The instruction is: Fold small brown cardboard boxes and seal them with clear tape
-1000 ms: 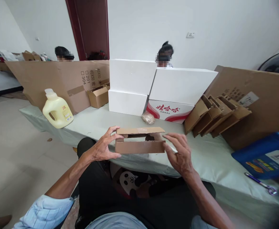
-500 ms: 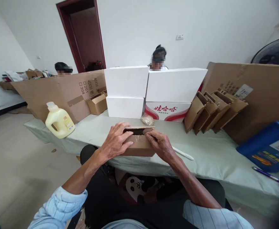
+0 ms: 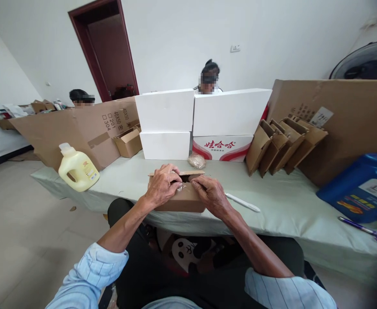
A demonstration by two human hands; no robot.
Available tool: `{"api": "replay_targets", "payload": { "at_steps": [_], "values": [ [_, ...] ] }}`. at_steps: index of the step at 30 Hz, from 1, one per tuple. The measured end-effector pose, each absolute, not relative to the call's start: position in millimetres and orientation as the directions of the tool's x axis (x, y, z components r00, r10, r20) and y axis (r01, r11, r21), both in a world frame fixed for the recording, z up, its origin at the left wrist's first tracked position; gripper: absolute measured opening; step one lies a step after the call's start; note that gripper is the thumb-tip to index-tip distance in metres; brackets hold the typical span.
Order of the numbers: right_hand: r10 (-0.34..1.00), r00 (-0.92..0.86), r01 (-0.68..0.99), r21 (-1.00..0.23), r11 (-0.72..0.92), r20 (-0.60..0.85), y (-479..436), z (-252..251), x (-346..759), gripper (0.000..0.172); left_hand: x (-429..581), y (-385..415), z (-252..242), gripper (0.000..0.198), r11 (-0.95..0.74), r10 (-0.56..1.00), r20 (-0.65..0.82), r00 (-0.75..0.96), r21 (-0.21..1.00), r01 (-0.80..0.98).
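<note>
A small brown cardboard box (image 3: 180, 205) lies at the table's near edge, its top partly open with a dark gap between the flaps. Over its left side bends my left hand (image 3: 163, 185), fingertips pinched on a shiny bit of clear tape (image 3: 181, 187) at the gap's front edge. My right hand (image 3: 210, 194) is closed at the right end of the gap, its thumb and fingers gripping the box's flap. Just right of that hand rests a slim white tool (image 3: 243, 202), perhaps a knife. Behind the box sits a roundish clear-tan bundle (image 3: 196, 161).
White boxes (image 3: 164, 111) and a red-printed carton (image 3: 222, 148) form a wall behind. Folded brown boxes (image 3: 270, 148) lean at right, near a blue jug (image 3: 359, 189) and a purple pen-like tool (image 3: 362, 229). A yellow bottle (image 3: 79, 169) stands left. Two people sit beyond.
My left hand has moved from the box's left edge in over the gap, its fingers now curled on the tape. The right hand keeps its grip. The view has shifted slightly.
</note>
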State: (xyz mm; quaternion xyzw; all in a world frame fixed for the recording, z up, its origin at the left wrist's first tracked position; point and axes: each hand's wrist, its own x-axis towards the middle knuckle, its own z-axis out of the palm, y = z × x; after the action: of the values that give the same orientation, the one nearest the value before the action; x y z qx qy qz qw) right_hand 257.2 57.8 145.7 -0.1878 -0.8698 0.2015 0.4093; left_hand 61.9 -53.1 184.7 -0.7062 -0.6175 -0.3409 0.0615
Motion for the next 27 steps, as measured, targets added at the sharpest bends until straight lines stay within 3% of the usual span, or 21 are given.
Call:
{"api": "replay_targets", "payload": {
  "at_steps": [4,10,17,21,27],
  "values": [
    [0.504,-0.588,0.175,-0.508,0.843,0.633,57,145,256,0.024,65,-52,181,0.018,-0.265,0.785,0.620,0.022,0.304,0.915],
    [0.495,-0.580,0.175,-0.495,0.851,0.646,56,144,255,0.025,71,-54,180,0.016,-0.232,0.730,0.676,0.098,0.110,0.966],
    [0.501,-0.575,0.192,-0.489,0.851,0.647,56,143,256,0.024,76,-58,181,0.013,-0.226,0.724,0.677,0.135,0.047,0.973],
    [0.499,-0.578,0.191,-0.487,0.852,0.646,55,143,257,0.024,78,-60,183,0.010,-0.213,0.753,0.647,0.124,0.060,0.975],
    [0.504,-0.581,0.188,-0.498,0.847,0.639,52,145,257,0.023,75,-57,188,0.012,-0.246,0.806,0.585,0.088,0.196,0.949]
  ]
}}
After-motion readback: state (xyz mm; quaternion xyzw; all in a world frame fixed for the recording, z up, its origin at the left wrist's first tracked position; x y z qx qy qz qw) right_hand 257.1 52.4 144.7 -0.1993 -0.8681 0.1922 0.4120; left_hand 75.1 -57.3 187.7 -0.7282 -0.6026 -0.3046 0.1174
